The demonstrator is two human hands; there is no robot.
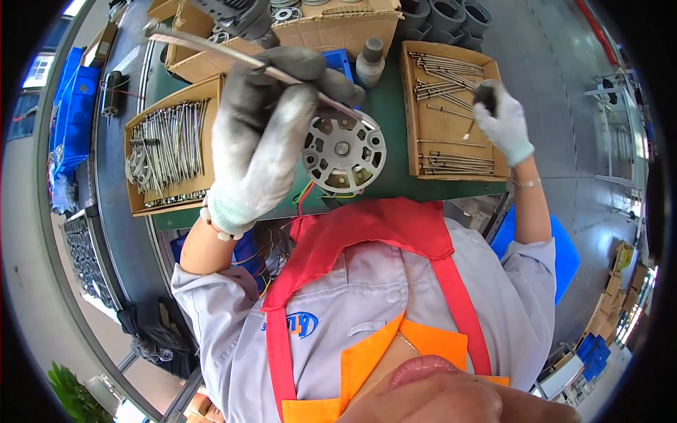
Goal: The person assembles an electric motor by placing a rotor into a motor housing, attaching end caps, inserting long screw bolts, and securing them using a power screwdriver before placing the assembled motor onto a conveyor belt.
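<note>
Over the green surface [396, 141], the left hand [247, 141] has a narrow grip, thumb and fingers pinched around a long metal rod [204, 46] that slants above the round grey housing [343, 149]; the lower end shows against the housing's upper rim, though whether it touches I cannot tell. The right hand [503, 125] is at the right-hand cardboard tray [441, 125], its fingertips dark and turned over the rods there; whether that grip has hold of one I cannot tell. The likeliest trouble, I judge, is the pinched rod pivoting, since a long length sticks out on the upper side and could tip in the glove or knock the hanging power tool [243, 17], which is near it in this view. The lower end could also scrape the housing if the wrist dips. On the right, rods lie at mixed angles, so a quick pull might drag neighbours along or snag a glove. Edges are tight at the front: the housing sits near the surface's front edge, with coloured wires [305, 194] beside it that a sleeve might catch. A bottle [370, 65] stands beyond the housing, narrowing the way forward; the freest room appears to be the green strip between housing and right-hand tray.
</note>
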